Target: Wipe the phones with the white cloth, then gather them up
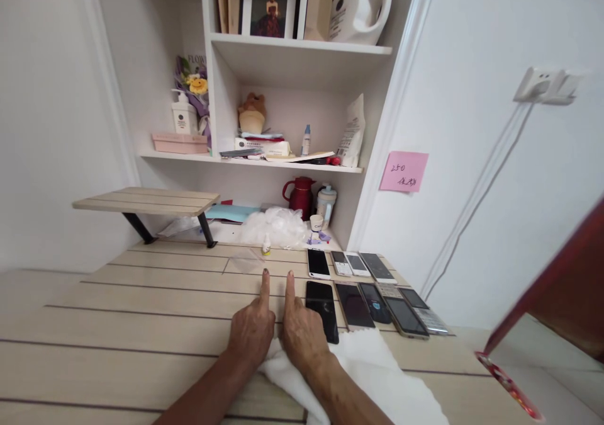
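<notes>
Side by side over the wooden table (155, 324), my left hand (252, 327) and my right hand (302, 327) both point away from me. Each has its index finger stretched out and its other fingers curled, and I see nothing held in either. A white cloth (372, 374) lies partly beneath my right hand and forearm. Just right of that hand is a black smartphone (321, 308), lying flat. Beyond my fingertips are a small white bottle with a yellow-green label (267, 246) and a clear plastic bag (246, 260).
Several more phones lie in rows at the right, among them a white-framed phone (318, 263) and a dark phone (355, 305). A small raised wooden stand (146, 199) is at the back left. Clear plastic wrap (274, 226) and a red jug (301, 197) sit behind the table.
</notes>
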The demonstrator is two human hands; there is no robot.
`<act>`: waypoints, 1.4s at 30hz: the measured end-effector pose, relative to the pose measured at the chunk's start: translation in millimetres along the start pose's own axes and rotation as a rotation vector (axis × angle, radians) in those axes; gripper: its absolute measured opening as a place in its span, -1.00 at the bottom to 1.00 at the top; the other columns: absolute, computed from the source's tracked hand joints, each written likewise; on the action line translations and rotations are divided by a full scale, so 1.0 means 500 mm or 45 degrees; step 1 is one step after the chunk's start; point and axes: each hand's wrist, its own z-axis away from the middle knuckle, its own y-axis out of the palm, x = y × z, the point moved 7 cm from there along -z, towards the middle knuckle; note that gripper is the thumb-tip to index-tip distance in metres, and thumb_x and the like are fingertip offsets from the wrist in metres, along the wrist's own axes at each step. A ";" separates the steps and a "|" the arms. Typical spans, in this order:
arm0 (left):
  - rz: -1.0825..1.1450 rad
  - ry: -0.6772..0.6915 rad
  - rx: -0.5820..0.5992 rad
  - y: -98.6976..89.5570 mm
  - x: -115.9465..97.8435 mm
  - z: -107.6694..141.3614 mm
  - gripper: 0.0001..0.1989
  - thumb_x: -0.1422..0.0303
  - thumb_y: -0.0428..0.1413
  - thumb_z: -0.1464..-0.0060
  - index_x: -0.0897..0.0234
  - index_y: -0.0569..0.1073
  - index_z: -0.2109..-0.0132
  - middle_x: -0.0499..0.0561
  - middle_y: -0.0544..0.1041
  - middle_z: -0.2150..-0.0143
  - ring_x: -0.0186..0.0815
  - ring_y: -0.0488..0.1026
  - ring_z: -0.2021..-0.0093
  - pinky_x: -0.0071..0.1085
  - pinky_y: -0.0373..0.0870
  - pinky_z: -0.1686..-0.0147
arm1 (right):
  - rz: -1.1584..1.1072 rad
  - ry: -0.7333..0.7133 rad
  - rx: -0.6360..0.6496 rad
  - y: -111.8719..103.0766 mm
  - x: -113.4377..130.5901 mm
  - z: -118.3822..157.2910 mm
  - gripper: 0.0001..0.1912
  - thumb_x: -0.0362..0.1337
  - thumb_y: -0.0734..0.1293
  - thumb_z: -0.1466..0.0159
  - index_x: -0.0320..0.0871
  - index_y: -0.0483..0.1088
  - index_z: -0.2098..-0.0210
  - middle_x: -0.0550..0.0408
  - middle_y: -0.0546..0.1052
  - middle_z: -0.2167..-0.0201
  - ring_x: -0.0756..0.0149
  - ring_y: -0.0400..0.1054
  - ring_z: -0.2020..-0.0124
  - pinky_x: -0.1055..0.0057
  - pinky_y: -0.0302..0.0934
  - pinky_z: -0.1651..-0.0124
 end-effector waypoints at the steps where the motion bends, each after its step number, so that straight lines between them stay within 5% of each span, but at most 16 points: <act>1: -0.001 0.009 0.000 0.000 -0.001 0.000 -0.24 0.50 -0.12 -0.15 0.38 -0.27 -0.42 0.17 0.62 0.22 -0.18 0.56 0.25 -0.35 0.33 0.25 | 0.004 0.003 0.005 0.000 0.000 0.000 0.04 -0.59 0.21 -0.12 -0.29 -0.52 -0.39 -0.08 0.54 0.28 0.20 0.52 0.44 0.38 0.36 0.41; 10: 0.024 0.014 -0.001 0.004 0.001 0.000 -0.23 0.51 -0.12 -0.14 0.36 -0.27 -0.42 0.18 0.61 0.18 -0.19 0.55 0.27 -0.34 0.32 0.25 | -0.018 0.005 0.017 0.002 -0.001 0.002 0.01 -0.55 0.23 -0.15 -0.31 -0.51 -0.39 -0.10 0.54 0.27 0.21 0.53 0.41 0.41 0.35 0.39; 15: 0.035 -0.007 0.062 0.000 -0.002 0.000 -0.23 0.44 -0.09 -0.16 0.37 -0.26 -0.42 0.19 0.61 0.18 -0.16 0.54 0.25 -0.33 0.31 0.24 | -0.097 0.041 -0.023 -0.009 -0.006 -0.002 -0.10 -0.53 0.23 -0.16 -0.26 -0.26 -0.40 -0.08 0.56 0.24 0.19 0.52 0.39 0.39 0.32 0.36; 21: 0.113 -0.074 -0.015 -0.010 0.002 -0.004 -0.28 0.36 -0.04 -0.16 0.27 -0.10 -0.42 0.17 0.61 0.14 -0.14 0.54 0.23 -0.29 0.31 0.18 | -0.161 0.361 -0.093 -0.071 -0.119 -0.020 -0.65 -0.30 0.10 -0.40 -0.05 0.35 -0.10 -0.03 0.55 0.12 0.23 0.51 0.23 0.40 0.26 0.21; 26: 0.661 -0.143 -0.147 -0.011 0.011 -0.010 -0.38 0.32 -0.06 -0.15 0.33 0.14 -0.35 -0.03 0.54 0.40 -0.25 0.46 0.40 -0.30 0.37 0.20 | -0.156 0.545 -0.050 -0.085 -0.196 -0.015 -0.74 -0.29 0.16 -0.36 -0.18 0.48 0.18 -0.12 0.57 0.26 0.13 0.52 0.28 0.33 0.26 0.24; 29: 1.351 -0.195 -0.027 -0.001 0.003 -0.016 -0.34 0.25 -0.01 -0.14 0.38 0.10 -0.34 0.03 0.54 0.28 -0.27 0.50 0.32 -0.31 0.44 0.16 | -0.194 0.549 -0.030 -0.079 -0.195 -0.014 -0.78 -0.28 0.21 -0.31 -0.19 0.49 0.21 -0.14 0.57 0.26 0.10 0.52 0.27 0.30 0.26 0.22; 32: 1.893 -0.524 0.195 0.015 -0.013 -0.013 -0.40 0.26 0.03 -0.12 0.34 0.15 -0.28 0.20 0.54 0.07 -0.23 0.55 0.13 -0.28 0.46 0.07 | -0.226 0.544 -0.018 -0.075 -0.185 -0.014 -0.77 -0.29 0.24 -0.28 -0.20 0.47 0.14 -0.19 0.56 0.22 0.05 0.51 0.24 0.26 0.27 0.20; 35: 2.011 -0.862 0.436 0.028 -0.042 -0.003 -0.56 0.22 -0.01 -0.14 0.33 0.28 -0.13 0.29 0.51 0.07 -0.16 0.56 0.15 -0.21 0.49 0.11 | -0.244 0.547 -0.007 -0.071 -0.179 -0.012 -0.72 -0.29 0.27 -0.24 -0.21 0.45 0.07 -0.22 0.53 0.15 -0.01 0.48 0.15 0.22 0.26 0.14; 42: 2.006 -0.900 0.557 0.045 -0.091 -0.027 -0.63 0.19 0.04 -0.08 0.28 0.33 0.01 0.25 0.41 0.02 -0.19 0.53 0.24 -0.19 0.50 0.20 | -0.329 0.605 0.036 -0.053 -0.181 -0.010 -0.67 -0.29 0.29 -0.20 -0.16 0.41 0.03 -0.18 0.51 0.11 0.00 0.47 0.14 0.21 0.25 0.12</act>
